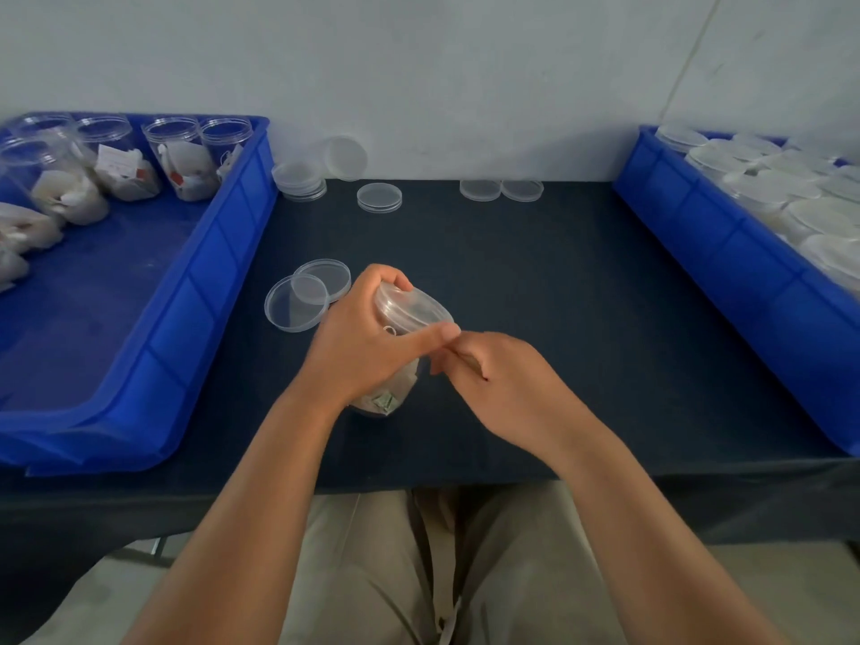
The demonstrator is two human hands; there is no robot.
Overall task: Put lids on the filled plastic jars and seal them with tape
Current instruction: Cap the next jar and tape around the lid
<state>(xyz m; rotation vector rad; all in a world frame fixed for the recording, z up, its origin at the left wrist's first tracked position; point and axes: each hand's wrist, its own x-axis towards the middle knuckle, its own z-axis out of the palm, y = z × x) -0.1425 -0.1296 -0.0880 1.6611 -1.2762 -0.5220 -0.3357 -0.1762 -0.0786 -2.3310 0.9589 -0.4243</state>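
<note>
Left grip point(358, 346) clasps jar point(382, 401), tilted toward 3 o'clock, likely for taping the lid point(414, 305). Right grip point(502, 379) curled alongside; whether it holds anything, cannot tell.

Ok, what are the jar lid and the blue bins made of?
Lid: clear glossy plastic, probably; the rim of the jar shows through it. Bins: rigid blue plastic by the look, faint sheen, moulded ribs along the walls.
</note>
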